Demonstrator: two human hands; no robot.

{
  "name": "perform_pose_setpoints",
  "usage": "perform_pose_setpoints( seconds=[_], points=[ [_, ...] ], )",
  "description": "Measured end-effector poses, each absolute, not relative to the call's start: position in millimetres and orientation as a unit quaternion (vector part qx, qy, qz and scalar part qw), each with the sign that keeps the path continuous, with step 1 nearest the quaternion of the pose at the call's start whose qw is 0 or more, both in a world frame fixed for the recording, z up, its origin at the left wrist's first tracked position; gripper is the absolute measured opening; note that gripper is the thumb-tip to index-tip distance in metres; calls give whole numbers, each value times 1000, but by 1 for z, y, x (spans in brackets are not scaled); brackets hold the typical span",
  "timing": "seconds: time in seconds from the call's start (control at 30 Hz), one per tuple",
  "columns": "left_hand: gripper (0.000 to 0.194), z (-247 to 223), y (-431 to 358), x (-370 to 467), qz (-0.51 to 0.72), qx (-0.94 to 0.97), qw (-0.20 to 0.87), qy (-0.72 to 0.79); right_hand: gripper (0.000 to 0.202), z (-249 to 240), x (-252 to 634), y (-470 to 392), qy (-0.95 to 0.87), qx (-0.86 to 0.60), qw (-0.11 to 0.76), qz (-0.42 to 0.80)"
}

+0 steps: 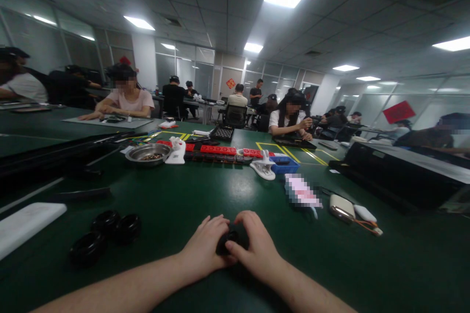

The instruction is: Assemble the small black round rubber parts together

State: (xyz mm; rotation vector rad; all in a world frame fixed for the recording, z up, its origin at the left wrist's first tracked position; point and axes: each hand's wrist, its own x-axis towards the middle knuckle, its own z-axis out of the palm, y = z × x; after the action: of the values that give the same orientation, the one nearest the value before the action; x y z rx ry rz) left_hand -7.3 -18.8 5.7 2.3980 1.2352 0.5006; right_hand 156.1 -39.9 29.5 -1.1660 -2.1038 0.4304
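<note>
Close to me at the front of the green table, my left hand [206, 242] and my right hand [257, 244] are curled around a small black ring-shaped piece [232, 237]. My right thumb lies across its near side, and the fingers of both hands hide much of it. Off to the left sit three glossy black rings [88, 247], thick and rounded like small tyres, grouped together on the tabletop.
A long white block [27, 225] lies at the left edge. Further back are a metal bowl [147, 160] with small parts, red strips [218, 150], a white clamp [263, 168] and a blue tray [284, 164]. A black case [400, 171] stands right. Several people work beyond.
</note>
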Motion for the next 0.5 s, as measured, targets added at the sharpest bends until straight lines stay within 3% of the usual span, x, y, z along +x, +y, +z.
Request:
perform_pose_setpoints(
  seconds=[0.17, 0.27, 0.5],
  points=[
    [51, 6, -20, -7, 181, 857, 197, 440, 14, 30, 155, -39, -817, -448, 319, 173],
    [61, 6, -19, -7, 183, 857, 197, 439, 27, 31, 155, -41, -832, -407, 321, 200],
    [49, 6, -19, -8, 179, 860, 197, 435, 29, 27, 157, -40, -822, -434, 323, 178]
  ],
)
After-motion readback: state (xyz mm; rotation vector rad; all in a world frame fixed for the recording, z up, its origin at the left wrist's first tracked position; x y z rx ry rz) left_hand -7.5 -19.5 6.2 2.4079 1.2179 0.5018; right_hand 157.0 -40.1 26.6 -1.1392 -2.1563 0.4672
